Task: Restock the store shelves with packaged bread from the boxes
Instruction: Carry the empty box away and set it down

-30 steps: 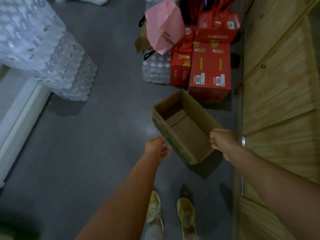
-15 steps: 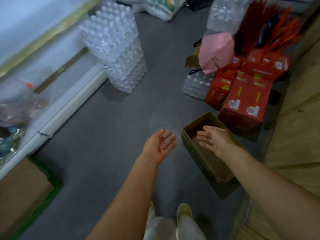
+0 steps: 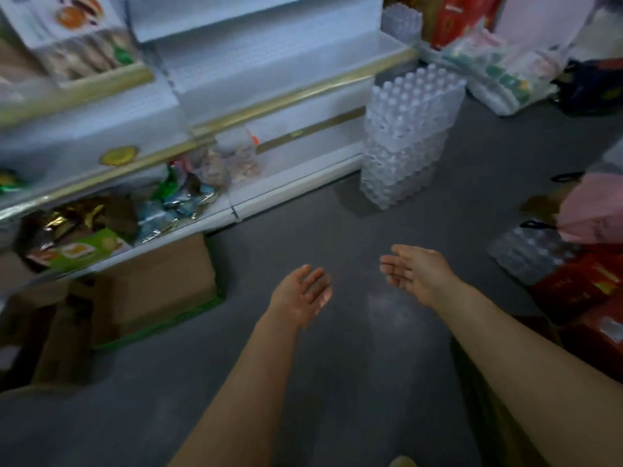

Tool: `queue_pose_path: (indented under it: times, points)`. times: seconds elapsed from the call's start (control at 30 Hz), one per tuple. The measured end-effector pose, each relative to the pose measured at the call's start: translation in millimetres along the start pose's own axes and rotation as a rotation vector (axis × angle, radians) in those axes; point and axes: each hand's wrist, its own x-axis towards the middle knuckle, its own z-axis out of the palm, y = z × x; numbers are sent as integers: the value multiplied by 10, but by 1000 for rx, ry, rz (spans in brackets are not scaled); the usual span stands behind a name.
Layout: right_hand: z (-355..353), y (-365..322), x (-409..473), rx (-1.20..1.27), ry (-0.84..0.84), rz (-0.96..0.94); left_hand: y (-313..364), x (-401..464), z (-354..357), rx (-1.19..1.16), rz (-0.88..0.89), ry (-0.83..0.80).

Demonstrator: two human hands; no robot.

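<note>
Over the grey floor [image 3: 337,214], the left hand [image 3: 298,294] and right hand [image 3: 416,273] hang empty, fingers spread, well apart. Packaged bread [image 3: 175,203] lies on the low shelf [image 3: 296,183] at far left, with a box [image 3: 151,288] on the floor just below.

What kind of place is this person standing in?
Most likely a small grocery shop being restocked. White retail shelving holds packaged snacks, shrink-wrapped bottled water packs are stacked on the floor, and a cardboard box sits by the shelf base.
</note>
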Motion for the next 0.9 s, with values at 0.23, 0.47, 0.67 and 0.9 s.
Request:
queue_pose_path:
  times: [0.23, 0.47, 0.67, 0.9]
  points:
    - [2114, 389, -107, -151, -188, 62, 1189, -149, -1808, -179, 100, 146]
    - [4184, 952, -258, -296, -361, 75, 2182, -349, -3593, -330, 168, 269]
    - [5603, 1470, -359, -466, -515, 103, 2722, -365, -4793, -423, 217, 382]
    - [6936, 1906, -195, -642, -567, 172, 3235, -218, -5890, -593, 237, 472]
